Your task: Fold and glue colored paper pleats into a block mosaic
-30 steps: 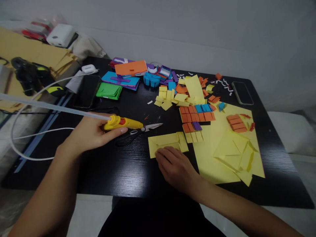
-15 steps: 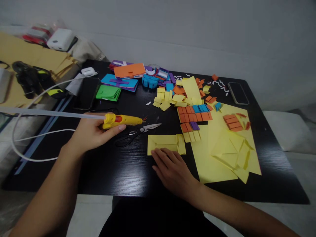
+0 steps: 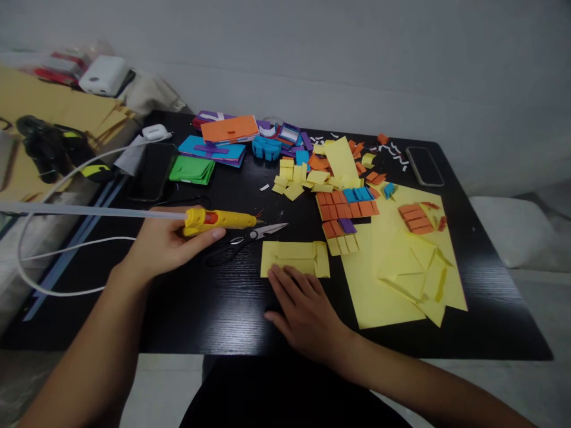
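Observation:
My left hand [image 3: 167,241] is closed round a yellow hot glue gun [image 3: 218,220], its nozzle pointing right and a long glue stick [image 3: 89,209] running out of its back. Beneath the nozzle lie black-handled scissors [image 3: 245,238], blades partly apart. A folded yellow paper piece [image 3: 292,251] rests flat on the black table [image 3: 214,309]. On its lower edge lie the fingertips of my right hand [image 3: 307,312], fingers stretched out and thumb apart. Whatever is under those fingertips is hidden.
Right of the folded piece are yellow sheets [image 3: 361,297], rows of small orange folded papers [image 3: 336,205] and an opened yellow paper form [image 3: 414,267]. Folded paper wallets [image 3: 229,129], a green one [image 3: 191,169], and two phones [image 3: 424,166] sit farther back. A white cable [image 3: 27,238] loops at left.
The whole view has shifted slightly. My right thumb has spread a little farther from the fingers, which sit slightly lower on the yellow piece. The glue gun stays in my left hand.

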`<state>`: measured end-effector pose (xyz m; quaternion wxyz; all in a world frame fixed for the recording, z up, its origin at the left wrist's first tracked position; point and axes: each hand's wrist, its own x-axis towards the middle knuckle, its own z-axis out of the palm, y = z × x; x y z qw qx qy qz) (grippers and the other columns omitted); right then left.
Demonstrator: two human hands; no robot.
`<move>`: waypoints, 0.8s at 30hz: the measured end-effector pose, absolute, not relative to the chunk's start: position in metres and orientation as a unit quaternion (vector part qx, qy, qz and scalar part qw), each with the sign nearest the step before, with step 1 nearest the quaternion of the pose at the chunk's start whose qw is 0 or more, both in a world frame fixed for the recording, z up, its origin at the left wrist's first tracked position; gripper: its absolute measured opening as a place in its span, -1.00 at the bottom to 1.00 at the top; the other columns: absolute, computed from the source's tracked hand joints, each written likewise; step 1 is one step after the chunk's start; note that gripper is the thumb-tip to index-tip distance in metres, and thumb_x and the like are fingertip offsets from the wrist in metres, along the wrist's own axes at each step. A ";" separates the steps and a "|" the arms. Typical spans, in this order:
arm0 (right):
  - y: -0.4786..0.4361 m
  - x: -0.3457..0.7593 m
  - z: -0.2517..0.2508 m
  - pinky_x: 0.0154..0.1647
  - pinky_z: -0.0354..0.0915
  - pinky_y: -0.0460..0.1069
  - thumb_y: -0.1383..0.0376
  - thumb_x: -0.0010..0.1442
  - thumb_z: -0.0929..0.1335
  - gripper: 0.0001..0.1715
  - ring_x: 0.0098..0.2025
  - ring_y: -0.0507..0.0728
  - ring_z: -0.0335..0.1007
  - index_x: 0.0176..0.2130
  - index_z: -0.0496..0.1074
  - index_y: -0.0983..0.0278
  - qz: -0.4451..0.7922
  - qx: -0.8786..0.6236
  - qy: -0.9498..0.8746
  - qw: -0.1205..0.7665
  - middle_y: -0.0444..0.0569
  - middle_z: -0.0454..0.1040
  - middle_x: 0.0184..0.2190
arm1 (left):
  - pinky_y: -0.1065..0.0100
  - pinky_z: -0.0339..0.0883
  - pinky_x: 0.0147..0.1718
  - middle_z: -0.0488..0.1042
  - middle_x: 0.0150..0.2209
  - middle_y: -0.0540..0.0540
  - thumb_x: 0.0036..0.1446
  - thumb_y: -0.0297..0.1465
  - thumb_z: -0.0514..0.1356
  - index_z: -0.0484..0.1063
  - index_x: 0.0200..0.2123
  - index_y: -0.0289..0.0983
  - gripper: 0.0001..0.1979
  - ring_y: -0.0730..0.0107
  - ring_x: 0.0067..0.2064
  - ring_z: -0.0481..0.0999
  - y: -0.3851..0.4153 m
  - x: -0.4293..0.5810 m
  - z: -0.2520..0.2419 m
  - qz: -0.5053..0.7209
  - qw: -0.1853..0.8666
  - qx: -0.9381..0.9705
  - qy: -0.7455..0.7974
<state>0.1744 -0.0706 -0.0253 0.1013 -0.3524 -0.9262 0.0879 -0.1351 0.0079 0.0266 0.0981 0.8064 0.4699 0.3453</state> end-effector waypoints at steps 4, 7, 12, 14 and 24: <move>-0.077 0.161 -0.011 0.27 0.40 0.28 0.10 0.54 0.26 -0.28 0.43 0.41 0.23 0.40 0.24 0.57 0.149 -0.336 -0.918 0.149 0.29 0.25 0.46 | 0.49 0.26 -0.51 0.48 -0.42 0.04 0.29 -0.32 0.35 0.50 -0.41 -0.29 -0.76 0.53 -0.48 0.42 0.008 -0.132 0.030 0.365 0.146 0.795 0.462; -0.071 0.165 0.007 0.28 0.43 0.17 0.26 0.50 0.30 -0.56 0.32 0.28 0.41 0.22 0.44 0.48 0.225 -0.290 -0.892 0.264 0.26 0.50 0.29 | 0.48 0.31 -0.46 0.50 -0.35 0.01 0.26 -0.38 0.35 0.51 -0.36 -0.29 -0.84 0.51 -0.41 0.46 0.008 -0.128 0.037 0.359 0.196 0.790 0.457; -0.010 0.212 0.024 0.04 0.53 0.08 0.40 0.39 0.39 -0.83 -0.04 0.16 0.60 -0.03 0.53 0.24 0.230 -0.353 -0.825 0.377 0.04 0.66 -0.12 | 0.47 0.33 -0.41 0.50 -0.34 0.00 0.30 -0.39 0.33 0.51 -0.33 -0.30 -0.85 0.49 -0.38 0.47 0.006 -0.114 0.044 0.304 0.253 0.807 0.439; 0.018 0.232 0.021 0.10 0.49 0.21 0.38 0.35 0.44 -0.81 0.02 0.27 0.58 -0.02 0.53 0.23 0.175 -0.380 -0.847 0.328 0.08 0.65 -0.08 | 0.46 0.36 -0.35 0.54 -0.31 -0.02 0.31 -0.37 0.33 0.52 -0.31 -0.28 -0.86 0.47 -0.34 0.50 0.006 -0.106 0.044 0.282 0.251 0.826 0.419; 0.037 0.240 -0.019 0.17 0.37 0.27 0.39 0.32 0.46 -0.77 0.13 0.36 0.51 -0.01 0.55 0.30 0.171 -0.385 -0.875 0.239 0.15 0.66 -0.07 | 0.42 0.44 -0.24 0.58 -0.23 -0.06 0.37 -0.33 0.28 0.53 -0.19 -0.22 -0.91 0.39 -0.23 0.59 0.006 -0.070 0.042 0.224 0.219 0.871 0.378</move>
